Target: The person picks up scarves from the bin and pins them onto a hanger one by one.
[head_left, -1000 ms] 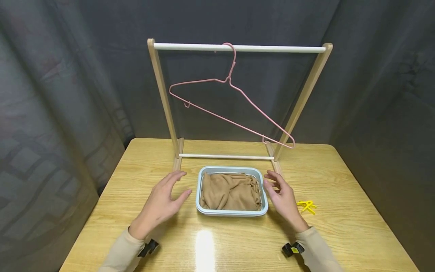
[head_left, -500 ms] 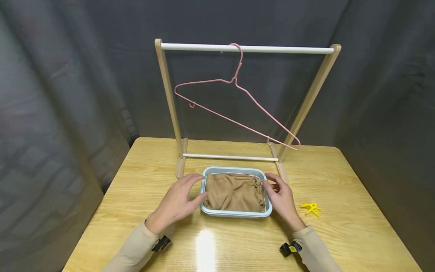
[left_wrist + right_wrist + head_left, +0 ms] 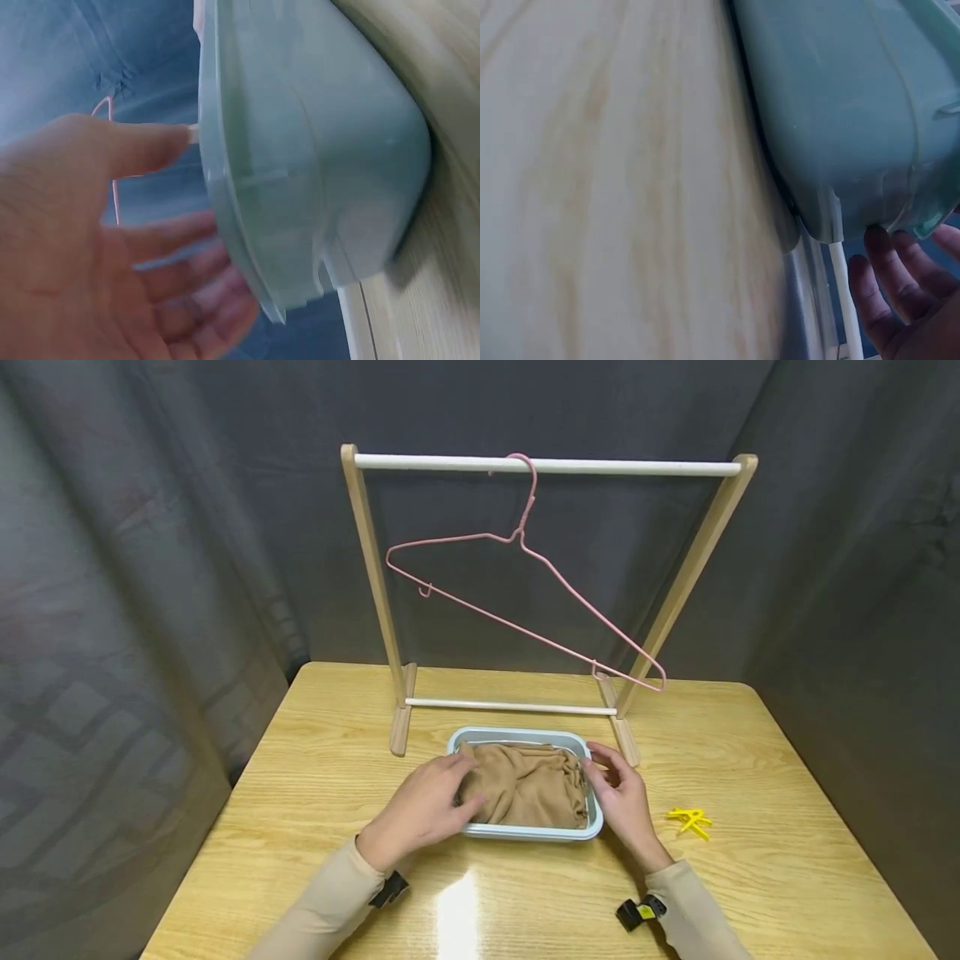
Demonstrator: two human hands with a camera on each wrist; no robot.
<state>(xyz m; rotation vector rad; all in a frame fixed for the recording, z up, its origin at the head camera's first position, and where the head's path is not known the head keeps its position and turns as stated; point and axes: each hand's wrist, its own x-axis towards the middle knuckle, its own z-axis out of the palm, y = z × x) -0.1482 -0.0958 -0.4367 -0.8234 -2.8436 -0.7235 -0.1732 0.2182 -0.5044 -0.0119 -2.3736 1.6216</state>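
Observation:
A folded brown cloth (image 3: 525, 785) lies in a light blue plastic basin (image 3: 525, 832) on the table. My left hand (image 3: 427, 806) reaches over the basin's left end, thumb and fingers spread above the cloth's edge. Seen in the left wrist view, the thumb is above the basin (image 3: 322, 150) and the fingers pass close by its rim. At the other end my right hand (image 3: 626, 797) stays beside the rim, its fingertips right at the edge. In the right wrist view those fingers (image 3: 900, 277) are loosely bent along the basin's outer end wall.
Behind the basin stands a wooden rack (image 3: 682, 585) with white rods. A pink hanger (image 3: 525, 627) hangs tilted from its top rod (image 3: 637, 467). Yellow clips (image 3: 690, 821) lie on the table (image 3: 772, 860) to the right. Grey curtains (image 3: 135, 610) enclose the table.
My left hand has moved right, from beside the basin to over its left end. My right hand has come slightly closer to the right rim. The view has shifted a little.

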